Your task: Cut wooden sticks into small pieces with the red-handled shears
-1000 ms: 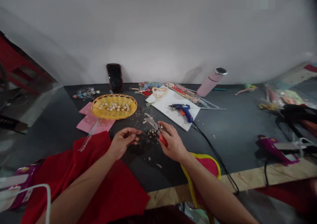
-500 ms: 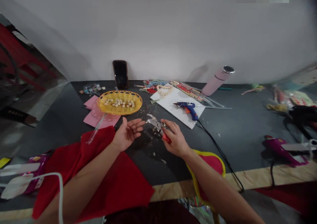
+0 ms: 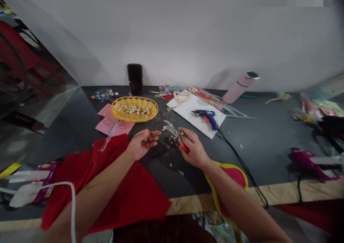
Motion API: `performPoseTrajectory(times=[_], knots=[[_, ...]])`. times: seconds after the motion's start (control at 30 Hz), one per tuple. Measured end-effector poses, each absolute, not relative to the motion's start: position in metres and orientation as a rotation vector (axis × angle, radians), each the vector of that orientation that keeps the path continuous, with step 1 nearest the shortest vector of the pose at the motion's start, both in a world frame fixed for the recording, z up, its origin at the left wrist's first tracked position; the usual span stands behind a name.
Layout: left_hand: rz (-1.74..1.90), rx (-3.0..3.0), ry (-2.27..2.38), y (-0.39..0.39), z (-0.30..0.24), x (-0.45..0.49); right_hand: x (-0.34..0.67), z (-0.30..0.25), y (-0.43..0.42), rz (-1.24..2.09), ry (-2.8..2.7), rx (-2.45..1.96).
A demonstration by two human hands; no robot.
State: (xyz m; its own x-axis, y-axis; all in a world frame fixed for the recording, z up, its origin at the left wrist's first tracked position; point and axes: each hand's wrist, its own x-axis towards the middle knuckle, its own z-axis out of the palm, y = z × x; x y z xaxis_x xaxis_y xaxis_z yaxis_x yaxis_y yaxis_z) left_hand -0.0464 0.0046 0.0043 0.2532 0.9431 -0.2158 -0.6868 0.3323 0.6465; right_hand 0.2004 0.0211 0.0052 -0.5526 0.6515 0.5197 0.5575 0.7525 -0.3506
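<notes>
My right hand grips red-handled cutting pliers, their metal jaws apart and pointing left over the dark table. My left hand lies palm up just left of the jaws, its fingers loosely curled and apart, with nothing visible in it. Small pale crumbs are scattered on the table between and below both hands. A yellow woven basket holding several pale beads sits just beyond my left hand.
Red felt lies under my left forearm. Pink paper, a phone against the wall, a white sheet with a blue glue gun and its black cord, a pink bottle, and purple glue guns at both sides.
My left hand went from loosely closed to flat and open, then curled slightly again beside the pliers. The pliers stayed in my right hand. The camera drifted left.
</notes>
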Motion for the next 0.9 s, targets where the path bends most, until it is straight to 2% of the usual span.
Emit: performPoseTrajectory(times=[0.27, 0.9], knots=[[1.171, 0.653, 0.67, 0.005, 0.006, -0.04, 0.201, 0.008, 0.019, 0.23, -2.436, -0.921], [1.238, 1.143, 1.197, 0.0, 0.009, -0.025, 0.197, 0.018, 0.012, 0.207, -2.633, -0.967]])
